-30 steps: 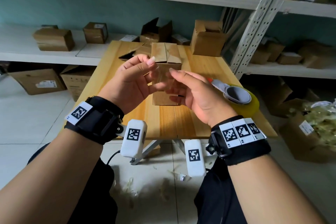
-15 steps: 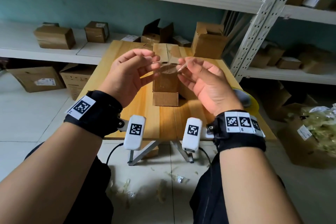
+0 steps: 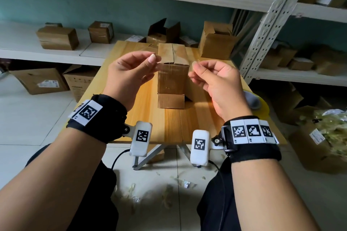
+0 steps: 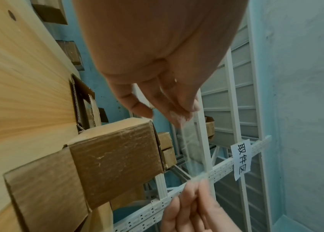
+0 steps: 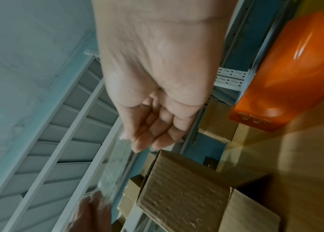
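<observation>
A tall brown cardboard box (image 3: pixel 172 78) stands upright on the wooden table (image 3: pixel 172 127), its top flaps closed and a bottom flap lying out toward me. Both hands hover just above and in front of its top. My left hand (image 3: pixel 155 61) pinches one end of a clear tape strip (image 4: pixel 191 150) between thumb and fingers. My right hand (image 3: pixel 195 64) pinches the other end. The strip (image 5: pixel 115 166) hangs stretched between them, apart from the box (image 4: pixel 115 160), and barely shows in the head view.
A tape dispenser (image 3: pixel 257 103) with an orange body (image 5: pixel 296 70) lies at the table's right edge. Several cardboard boxes (image 3: pixel 216 43) fill the white shelves behind and the floor on both sides. Tape scraps litter the floor by my legs.
My hands have drawn apart from in front of the box to either side of its top, pulling the clear strip out flat between them.
</observation>
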### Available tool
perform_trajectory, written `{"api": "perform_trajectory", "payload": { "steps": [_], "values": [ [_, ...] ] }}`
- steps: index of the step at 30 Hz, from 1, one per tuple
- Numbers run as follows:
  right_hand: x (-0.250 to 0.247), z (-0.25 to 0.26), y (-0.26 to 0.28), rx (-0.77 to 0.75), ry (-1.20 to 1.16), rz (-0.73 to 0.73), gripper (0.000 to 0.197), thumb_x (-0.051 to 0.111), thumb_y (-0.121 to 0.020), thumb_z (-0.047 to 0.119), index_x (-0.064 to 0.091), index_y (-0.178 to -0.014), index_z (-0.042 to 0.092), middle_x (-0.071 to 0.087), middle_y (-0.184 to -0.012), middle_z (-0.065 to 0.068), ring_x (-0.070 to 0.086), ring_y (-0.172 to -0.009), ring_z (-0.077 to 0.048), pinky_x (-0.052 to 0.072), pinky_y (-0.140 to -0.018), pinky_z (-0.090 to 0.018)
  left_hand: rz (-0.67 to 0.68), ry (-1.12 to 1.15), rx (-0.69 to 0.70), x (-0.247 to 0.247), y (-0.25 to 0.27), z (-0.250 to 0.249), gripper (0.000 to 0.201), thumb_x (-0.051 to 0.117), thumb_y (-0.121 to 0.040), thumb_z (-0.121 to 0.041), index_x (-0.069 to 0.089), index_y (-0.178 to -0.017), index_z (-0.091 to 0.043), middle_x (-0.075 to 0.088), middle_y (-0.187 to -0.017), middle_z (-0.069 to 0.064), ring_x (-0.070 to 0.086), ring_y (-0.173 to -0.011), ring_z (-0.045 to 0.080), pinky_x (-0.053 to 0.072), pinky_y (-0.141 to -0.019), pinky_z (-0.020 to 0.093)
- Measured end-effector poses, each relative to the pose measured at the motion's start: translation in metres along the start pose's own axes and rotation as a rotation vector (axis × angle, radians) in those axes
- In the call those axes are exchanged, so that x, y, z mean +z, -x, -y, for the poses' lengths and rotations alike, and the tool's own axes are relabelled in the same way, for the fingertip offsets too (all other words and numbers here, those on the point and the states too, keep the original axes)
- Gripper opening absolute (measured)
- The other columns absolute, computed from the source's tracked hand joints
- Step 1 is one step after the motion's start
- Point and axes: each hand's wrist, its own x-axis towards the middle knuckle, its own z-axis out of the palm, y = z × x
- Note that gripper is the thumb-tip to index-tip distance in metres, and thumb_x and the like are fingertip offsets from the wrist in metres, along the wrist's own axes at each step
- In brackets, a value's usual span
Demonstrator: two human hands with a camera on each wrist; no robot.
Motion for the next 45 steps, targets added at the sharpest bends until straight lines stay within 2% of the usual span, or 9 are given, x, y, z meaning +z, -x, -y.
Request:
{"api": "perform_trajectory", "payload": {
  "steps": [5,9,16,21,27,31,33,37,45],
  "values": [
    [0.015,-0.002,0.005,0.027,-0.002,-0.033,0.013,0.075,-0.097,0.012,0.07,-0.109,0.008,0.078,-0.1,-0.012,0.077,-0.095,-0.023,0.064,-0.093,-0.044,-0.094,-0.038,0.007,0.005,0.003,0.003,0.018,0.078,-0.088,-0.026,0.077,-0.102,-0.014,0.077,-0.097,0.009,0.07,-0.09,0.019,0.056,-0.077,0.026],
    [0.021,-0.004,0.005,0.027,-0.014,-0.056,0.034,0.081,-0.093,0.018,0.07,-0.124,0.012,0.08,-0.101,-0.008,0.078,-0.094,-0.021,0.064,-0.087,-0.034,-0.127,-0.089,0.03,0.005,0.001,0.005,0.009,0.08,-0.091,-0.024,0.079,-0.099,-0.02,0.078,-0.094,0.008,0.072,-0.088,0.017,0.054,-0.074,0.028],
    [0.027,-0.006,0.003,-0.123,0.086,-0.166,0.012,0.081,-0.093,0.023,0.076,-0.098,0.014,0.08,-0.087,-0.005,0.078,-0.086,-0.019,0.062,-0.077,-0.029,-0.171,-0.054,0.092,0.011,0.0,0.007,0.021,0.078,-0.093,-0.012,0.075,-0.113,-0.006,0.071,-0.098,0.015,0.071,-0.082,0.013,0.053,-0.069,0.018],
    [0.031,-0.009,0.002,-0.138,0.111,-0.233,0.012,0.081,-0.094,0.03,0.075,-0.095,0.02,0.079,-0.083,0.0,0.077,-0.081,-0.012,0.061,-0.081,-0.035,-0.173,0.0,0.045,0.015,-0.003,0.011,0.06,0.085,-0.084,-0.016,0.064,-0.14,-0.014,0.075,-0.093,-0.001,0.072,-0.096,0.022,0.06,-0.093,0.038],
    [0.028,-0.008,-0.001,-0.113,0.077,-0.239,0.014,0.079,-0.095,0.03,0.074,-0.097,0.017,0.077,-0.086,-0.002,0.07,-0.074,-0.003,0.054,-0.07,-0.019,-0.192,-0.037,-0.091,0.007,-0.01,0.014,0.131,0.102,-0.055,-0.04,0.032,-0.162,-0.009,0.073,-0.125,0.015,0.074,-0.114,0.025,0.058,-0.101,0.043],
    [0.028,-0.007,0.001,-0.135,0.119,-0.204,0.012,0.079,-0.095,0.03,0.073,-0.096,0.02,0.077,-0.085,0.002,0.072,-0.078,-0.008,0.055,-0.068,-0.02,-0.165,-0.114,-0.12,0.008,-0.006,0.006,0.05,0.088,-0.08,-0.023,0.072,-0.124,-0.005,0.081,-0.099,0.007,0.078,-0.09,0.016,0.061,-0.081,0.027],
    [0.029,-0.008,0.001,-0.162,0.158,-0.214,0.012,0.079,-0.094,0.032,0.072,-0.094,0.022,0.078,-0.084,0.002,0.071,-0.075,-0.007,0.054,-0.067,-0.025,-0.193,-0.151,-0.08,0.008,-0.005,0.005,0.026,0.085,-0.086,-0.02,0.078,-0.109,-0.009,0.081,-0.088,0.003,0.077,-0.08,0.013,0.059,-0.07,0.024],
    [0.034,-0.01,0.002,-0.188,0.198,-0.226,0.012,0.08,-0.093,0.034,0.07,-0.091,0.028,0.078,-0.083,0.001,0.07,-0.071,-0.004,0.052,-0.071,-0.032,-0.247,-0.121,-0.009,0.007,-0.006,0.006,0.028,0.082,-0.091,-0.015,0.072,-0.117,-0.012,0.08,-0.095,0.009,0.079,-0.084,0.017,0.058,-0.065,0.024],
    [0.034,-0.005,0.003,-0.249,0.112,-0.195,0.009,0.079,-0.095,0.03,0.071,-0.093,0.026,0.077,-0.084,0.0,0.075,-0.082,-0.018,0.051,-0.069,-0.028,-0.223,-0.1,0.112,0.008,-0.008,0.008,0.032,0.088,-0.084,-0.014,0.076,-0.113,-0.015,0.077,-0.096,0.005,0.073,-0.091,0.014,0.058,-0.083,0.026]
  ]
}}
